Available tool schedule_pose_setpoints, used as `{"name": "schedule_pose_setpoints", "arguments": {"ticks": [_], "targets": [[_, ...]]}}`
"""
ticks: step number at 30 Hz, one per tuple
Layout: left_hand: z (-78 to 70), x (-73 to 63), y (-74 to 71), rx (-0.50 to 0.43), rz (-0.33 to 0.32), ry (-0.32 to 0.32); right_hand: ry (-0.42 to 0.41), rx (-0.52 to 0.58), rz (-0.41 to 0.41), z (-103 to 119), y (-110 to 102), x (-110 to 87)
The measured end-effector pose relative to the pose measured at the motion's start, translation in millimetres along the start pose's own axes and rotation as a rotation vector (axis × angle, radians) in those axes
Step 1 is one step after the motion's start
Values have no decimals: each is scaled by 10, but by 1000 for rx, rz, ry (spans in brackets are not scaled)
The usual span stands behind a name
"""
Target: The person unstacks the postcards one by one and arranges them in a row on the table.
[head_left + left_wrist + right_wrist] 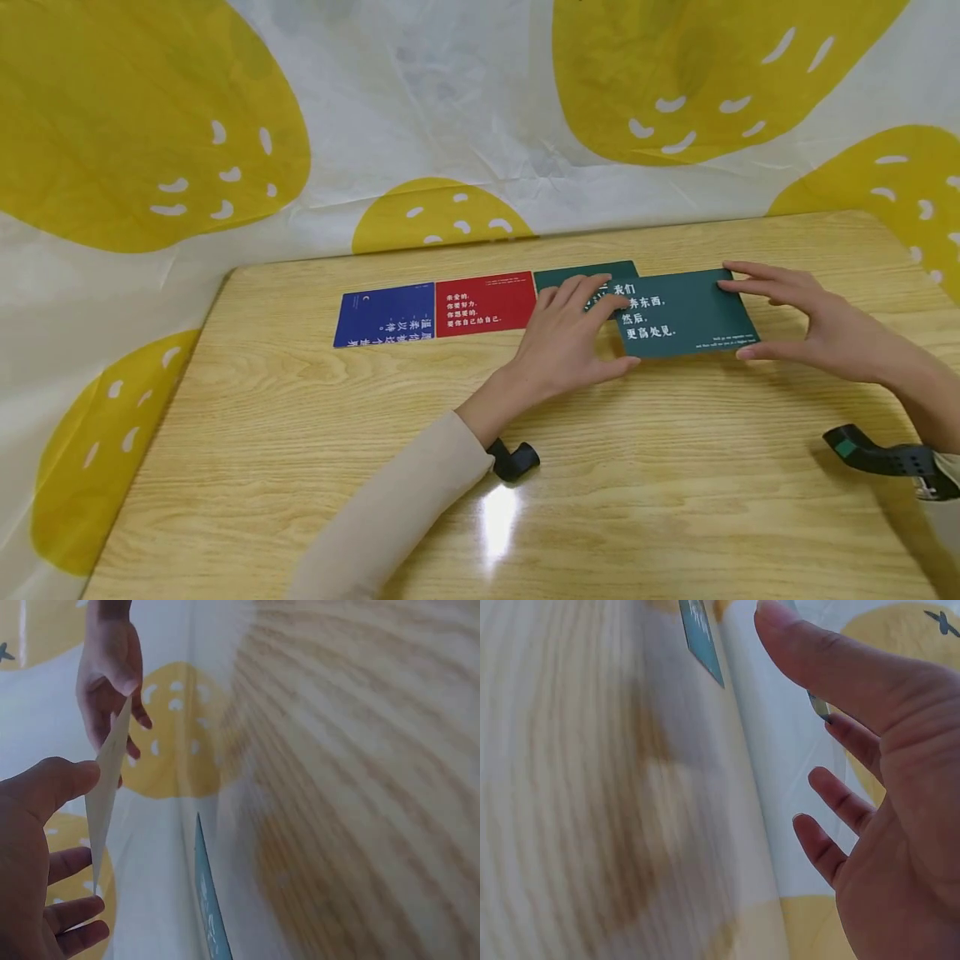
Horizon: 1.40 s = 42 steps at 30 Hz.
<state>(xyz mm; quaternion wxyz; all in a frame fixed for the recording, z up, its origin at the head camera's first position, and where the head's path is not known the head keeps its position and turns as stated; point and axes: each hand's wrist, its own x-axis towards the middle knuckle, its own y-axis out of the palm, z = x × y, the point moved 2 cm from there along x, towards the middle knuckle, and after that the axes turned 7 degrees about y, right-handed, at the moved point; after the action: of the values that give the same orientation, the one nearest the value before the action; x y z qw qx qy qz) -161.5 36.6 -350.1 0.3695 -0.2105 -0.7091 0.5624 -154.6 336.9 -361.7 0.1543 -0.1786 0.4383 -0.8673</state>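
A dark green card (686, 321) with white Chinese lettering is raised over the table between both hands. My left hand (558, 342) grips its left end, the thumb at the lower edge and the fingers at the upper. At the other end, the right hand (817, 321) pinches the card's corners between thumb and fingertips. The left wrist view catches the card's pale back (110, 787) nearly edge-on. Behind the left hand lies a second green card (585, 271), partly hidden. Beside it, in a row, are a red card (487, 302) and a blue card (384, 315).
The cards lie on a light wood-grain table (300, 467), toward its far edge. A white cloth (457, 92) with large yellow shapes hangs behind and at the left. Black wrist mounts (870, 450) stick out from both forearms.
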Motion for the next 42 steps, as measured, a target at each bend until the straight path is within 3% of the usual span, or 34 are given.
{"name": "schedule_pose_setpoints", "arguments": {"ticks": [9,17,23,33,42], "targets": [[54,185,57,-53,47,-53,79,85,77,-145,-104,93],[90,339,161,-46,87,-71,136,15,82,-255,-190,135],[87,460,215,-40,127,-78,118,-17,93,-364,-224,155],[62,625,340,-1,180,-90,225,76,172,-570,-259,180],[55,749,440,-4,238,-122,296,47,219,-725,-276,196]]}}
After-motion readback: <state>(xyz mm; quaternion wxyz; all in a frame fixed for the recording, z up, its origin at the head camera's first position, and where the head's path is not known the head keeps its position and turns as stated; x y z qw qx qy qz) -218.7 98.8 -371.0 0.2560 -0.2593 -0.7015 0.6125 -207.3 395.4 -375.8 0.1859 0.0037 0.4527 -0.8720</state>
